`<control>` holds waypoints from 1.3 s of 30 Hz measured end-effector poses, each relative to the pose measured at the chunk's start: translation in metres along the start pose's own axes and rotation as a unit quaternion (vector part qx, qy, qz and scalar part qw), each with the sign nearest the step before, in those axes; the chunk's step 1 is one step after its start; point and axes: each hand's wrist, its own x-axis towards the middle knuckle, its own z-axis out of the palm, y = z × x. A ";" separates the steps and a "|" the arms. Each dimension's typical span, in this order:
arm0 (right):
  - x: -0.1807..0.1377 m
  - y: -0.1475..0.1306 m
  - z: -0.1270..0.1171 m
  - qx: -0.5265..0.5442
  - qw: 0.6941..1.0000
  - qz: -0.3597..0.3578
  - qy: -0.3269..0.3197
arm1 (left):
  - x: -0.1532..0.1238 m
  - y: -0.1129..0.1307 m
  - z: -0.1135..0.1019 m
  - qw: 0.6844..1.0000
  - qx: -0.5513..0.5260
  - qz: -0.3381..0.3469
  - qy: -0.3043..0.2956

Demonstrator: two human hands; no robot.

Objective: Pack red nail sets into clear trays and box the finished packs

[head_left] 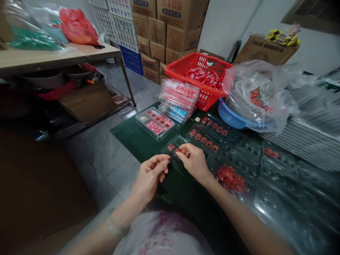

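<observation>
My right hand (193, 161) reaches over a clear plastic tray (181, 139) on the green table. Its thumb and fingers close on a small red piece (177, 150) in one of the tray's slots. Another red piece (171, 146) sits in the slot to its left. Just left of the tray, my left hand (152, 174) is raised with thumb and fingertips pressed together; whatever is between them, if anything, is hidden. Beyond my right hand, a second tray (220, 139) has a row of red pieces. A heap of loose red pieces (231, 178) lies right of my right wrist.
A packed tray (155, 122) and stacked clear packs (177, 97) stand at the far left of the table. Behind are a red basket (212, 92) of wrapped pieces and a blue basin (231, 116). More clear trays (281, 198) spread rightward. A wooden table (79, 53) stands left.
</observation>
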 end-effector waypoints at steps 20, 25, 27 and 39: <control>0.011 -0.005 0.004 -0.216 0.974 -0.031 -0.067 | 0.008 -0.012 -0.006 0.984 0.155 0.085 0.021; 0.015 -0.008 0.006 -0.260 0.961 -0.015 -0.090 | 0.008 -0.010 -0.004 0.979 0.186 0.079 0.015; 0.016 -0.009 0.008 -0.267 0.959 -0.012 -0.091 | 0.008 -0.009 -0.003 0.975 0.205 0.085 0.010; -0.019 0.021 -0.095 -0.037 0.999 0.016 0.015 | -0.013 -0.027 0.039 0.906 0.340 0.213 -0.136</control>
